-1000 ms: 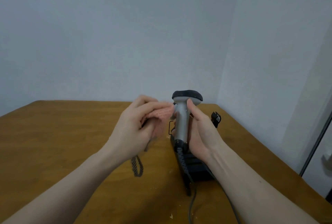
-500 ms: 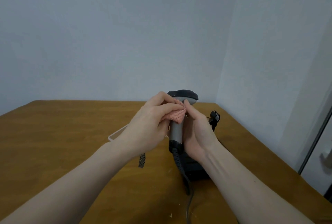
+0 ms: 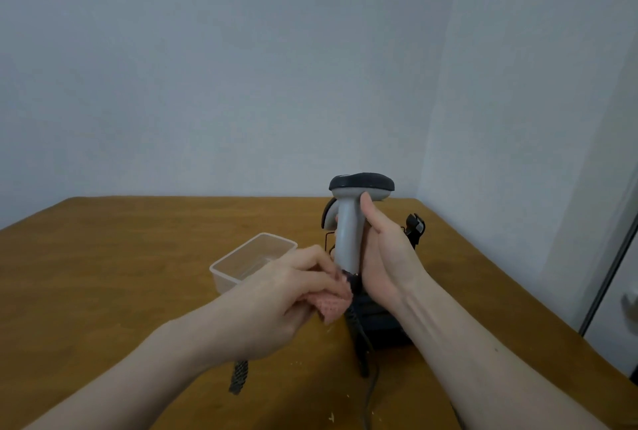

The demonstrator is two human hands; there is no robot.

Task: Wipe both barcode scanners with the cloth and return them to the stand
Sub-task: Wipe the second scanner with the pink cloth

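My right hand (image 3: 386, 257) grips a grey barcode scanner (image 3: 348, 229) by its handle, held upright with its black head on top. My left hand (image 3: 286, 295) pinches a pink cloth (image 3: 331, 307) against the bottom end of the handle, where the black cable (image 3: 359, 336) leaves it. Behind the held scanner, part of a second scanner (image 3: 328, 214) shows on the black stand (image 3: 383, 322), mostly hidden by my right hand.
A clear plastic container (image 3: 252, 257) stands on the wooden table (image 3: 121, 274) just left of the scanners. A coiled dark cable end (image 3: 238, 376) lies under my left wrist. Walls close in behind and to the right of the table.
My left hand has slid the cloth from just under the scanner's head down to the handle's base. The plastic container is now uncovered. My right hand keeps its hold.
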